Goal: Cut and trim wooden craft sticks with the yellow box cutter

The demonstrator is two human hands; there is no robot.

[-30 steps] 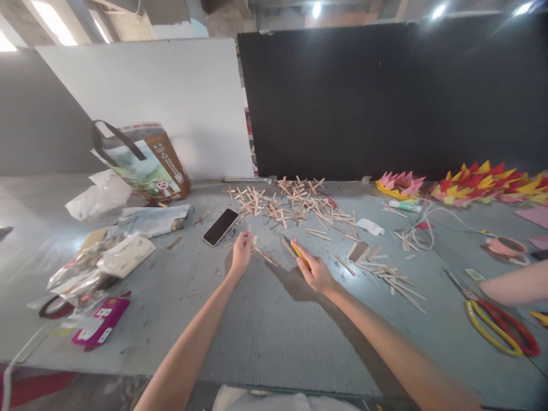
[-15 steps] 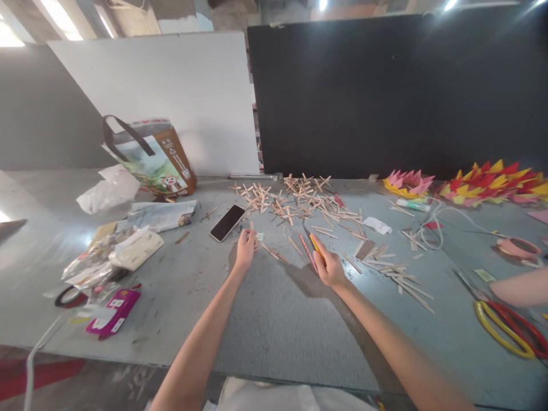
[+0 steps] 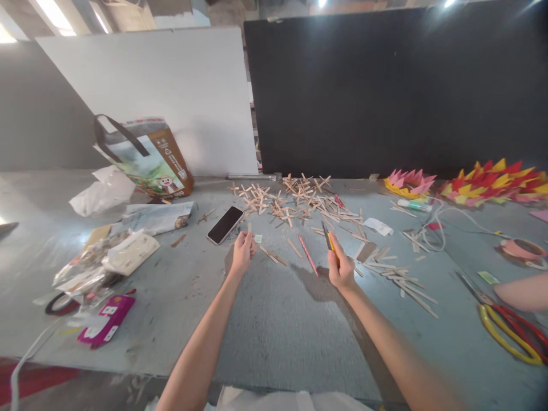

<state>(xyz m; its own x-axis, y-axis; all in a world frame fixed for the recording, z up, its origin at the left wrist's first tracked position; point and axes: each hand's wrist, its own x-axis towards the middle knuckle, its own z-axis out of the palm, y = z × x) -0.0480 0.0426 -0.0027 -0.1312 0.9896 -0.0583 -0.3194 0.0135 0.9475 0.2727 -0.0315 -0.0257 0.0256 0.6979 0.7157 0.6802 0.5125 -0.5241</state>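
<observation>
My left hand (image 3: 242,253) is closed in a pinch on a short wooden stick (image 3: 249,227), whose tip sticks up past the fingers, beside a black-screened phone (image 3: 225,225). A small pale green paper piece (image 3: 258,238) lies at its fingertips. Wrapped around a yellow utility knife (image 3: 331,243), my right hand (image 3: 341,267) keeps the dark blade pointing away from me. Between the hands a red-and-white patterned pencil-like stick (image 3: 308,256) rests on the table. Beyond both hands spreads a pile of crossed wooden sticks (image 3: 291,200).
Loose flat sticks (image 3: 402,277) and scissors (image 3: 500,325) lie to the right, near another person's arm (image 3: 522,292). Paper crowns (image 3: 410,184) and a white cable (image 3: 434,228) are behind them. A carrier bag (image 3: 148,160), plastic packets (image 3: 98,257) and a purple pack (image 3: 107,321) occupy the left.
My right hand has moved right with the utility knife, away from the red-and-white stick. My left hand keeps its pinch nearly in place. The view has shifted slightly.
</observation>
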